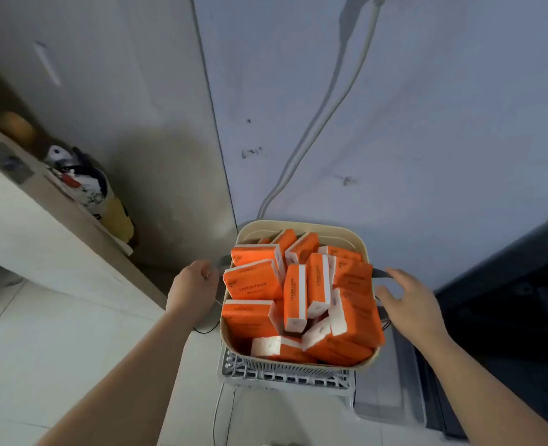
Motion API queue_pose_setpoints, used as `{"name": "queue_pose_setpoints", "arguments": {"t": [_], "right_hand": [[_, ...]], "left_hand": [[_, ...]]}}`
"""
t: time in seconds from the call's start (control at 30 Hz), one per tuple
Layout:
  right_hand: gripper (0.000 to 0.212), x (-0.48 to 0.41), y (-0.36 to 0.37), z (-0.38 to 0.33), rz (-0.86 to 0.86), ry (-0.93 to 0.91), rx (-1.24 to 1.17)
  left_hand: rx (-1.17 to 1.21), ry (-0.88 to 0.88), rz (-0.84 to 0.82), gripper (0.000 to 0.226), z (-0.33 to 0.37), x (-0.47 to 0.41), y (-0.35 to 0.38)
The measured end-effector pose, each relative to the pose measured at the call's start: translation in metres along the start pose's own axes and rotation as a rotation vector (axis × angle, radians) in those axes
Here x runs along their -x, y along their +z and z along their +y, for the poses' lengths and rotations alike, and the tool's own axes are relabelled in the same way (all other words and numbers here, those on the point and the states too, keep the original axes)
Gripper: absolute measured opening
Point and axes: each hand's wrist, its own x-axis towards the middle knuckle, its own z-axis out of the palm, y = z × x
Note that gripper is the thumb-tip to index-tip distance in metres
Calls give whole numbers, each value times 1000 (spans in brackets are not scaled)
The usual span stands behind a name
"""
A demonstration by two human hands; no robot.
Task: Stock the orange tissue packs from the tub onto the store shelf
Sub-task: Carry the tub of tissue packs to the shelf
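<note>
A cream tub (301, 225) stands on a grey slatted stool, piled with several orange tissue packs (253, 281) with white edges. My left hand (193, 289) is at the tub's left side, fingers curled round the dark left handle. My right hand (409, 300) hovers by the right rim with fingers spread, just under the dark right handle (382, 272) and not closed on it. No store shelf is recognisable in view.
The grey slatted stool (282, 376) stands on a pale tiled floor against a wall with a white cable (314, 130) running down it. A white counter (40, 233) at left holds bags and clutter. A dark cabinet (507, 310) is at right.
</note>
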Motion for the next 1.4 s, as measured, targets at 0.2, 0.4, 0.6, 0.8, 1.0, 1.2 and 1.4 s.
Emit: {"name": "queue_pose_setpoints", "arguments": {"t": [0.2,0.4,0.6,0.8,1.0,1.2,1.4], "right_hand": [[44,-27,26,15,23,74,61],[44,-47,38,35,85,121,49],[49,-62,42,60,79,209,41],[54,-73,43,72,79,368,-137],[39,-89,43,81,13,730,-593],[21,-92,43,86,-90,794,-914],[19,-93,44,88,-101,796,-1055]], "left_hand": [[35,-48,-117,30,-23,-45,33],[118,-61,-260,33,-37,-84,55],[62,-51,-428,44,-46,-103,69],[222,-135,-388,53,-50,-98,57],[494,-309,-525,48,-56,-99,37],[525,-348,-676,40,-52,-94,37],[712,-427,-602,32,-53,-96,37]]}}
